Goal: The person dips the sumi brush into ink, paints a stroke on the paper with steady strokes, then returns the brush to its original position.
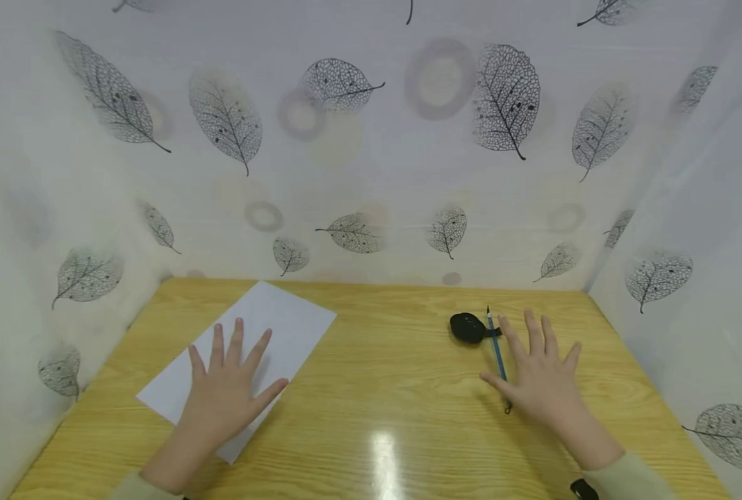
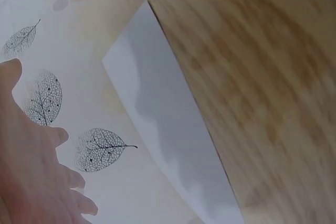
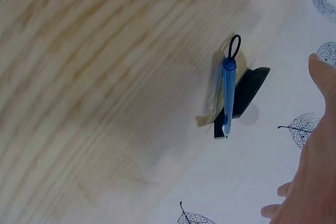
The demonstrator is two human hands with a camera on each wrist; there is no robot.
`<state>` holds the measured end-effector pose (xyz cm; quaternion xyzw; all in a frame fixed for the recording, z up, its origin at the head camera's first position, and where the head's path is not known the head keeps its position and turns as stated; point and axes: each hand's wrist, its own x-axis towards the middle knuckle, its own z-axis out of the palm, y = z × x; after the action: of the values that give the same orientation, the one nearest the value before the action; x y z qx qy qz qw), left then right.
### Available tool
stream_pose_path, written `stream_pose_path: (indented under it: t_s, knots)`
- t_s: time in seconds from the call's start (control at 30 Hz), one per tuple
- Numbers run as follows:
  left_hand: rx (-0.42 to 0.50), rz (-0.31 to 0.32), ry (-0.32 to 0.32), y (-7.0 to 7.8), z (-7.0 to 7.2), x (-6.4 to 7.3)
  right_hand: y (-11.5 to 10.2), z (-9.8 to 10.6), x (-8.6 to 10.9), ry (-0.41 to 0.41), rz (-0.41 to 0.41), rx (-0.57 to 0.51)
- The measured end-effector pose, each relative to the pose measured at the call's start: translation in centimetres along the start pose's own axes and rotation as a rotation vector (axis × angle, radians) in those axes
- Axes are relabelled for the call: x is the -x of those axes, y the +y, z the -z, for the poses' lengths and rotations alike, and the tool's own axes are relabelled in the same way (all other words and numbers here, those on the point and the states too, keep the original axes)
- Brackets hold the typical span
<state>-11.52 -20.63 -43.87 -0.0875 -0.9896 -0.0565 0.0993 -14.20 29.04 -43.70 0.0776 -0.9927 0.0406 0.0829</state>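
Observation:
A white sheet of paper [image 1: 299, 326] [image 2: 168, 114] lies at an angle on the left of the table. My left hand [image 1: 224, 396] [image 2: 31, 161] is over it with fingers spread, holding nothing. On the right, my right hand [image 1: 542, 382] [image 3: 315, 171] also has its fingers spread, beside a slim blue pen-shaped stick [image 1: 498, 354] [image 3: 229, 93]. That stick has a dark pointed tip at the far end and a small black loop at the near end. It crosses the short tab of a rounded, glossy black object [image 1: 467, 328] [image 3: 249, 93].
The wood-grain table [image 1: 371, 389] is enclosed on its back and sides by pale sheeting [image 1: 371, 160] printed with leaves. A bright light reflection [image 1: 385, 465] shows near the front edge. A black band [image 1: 583, 489] sits at the right sleeve [image 1: 627, 479].

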Motion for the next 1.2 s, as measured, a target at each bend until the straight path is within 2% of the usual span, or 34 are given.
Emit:
stream_pose_path:
  t_s: [0.3, 0.57, 0.73, 0.97, 1.2]
  knots:
    - [-0.022, -0.020, -0.005, -1.0, 0.6, -0.2, 1.0, 0.4, -0.6, 0.038, 0.067, 0.044]
    - [-0.015, -0.030, 0.010, -2.6, 0.9, -0.4, 1.8, 1.5, -1.0, 0.062, 0.137, 0.118]
    - [0.001, -0.028, -0.010, -3.7, 1.1, -0.4, 2.7, 1.7, -1.1, 0.115, 0.214, 0.137]
    - [0.002, -0.061, -0.023, -5.0, 1.5, 0.0, 4.2, 1.6, -1.5, 0.201, 0.375, 0.163]
    - [0.016, -0.089, 0.005, -6.4, 1.1, 0.1, 4.8, 1.6, -2.0, 0.233, 0.472, 0.167]
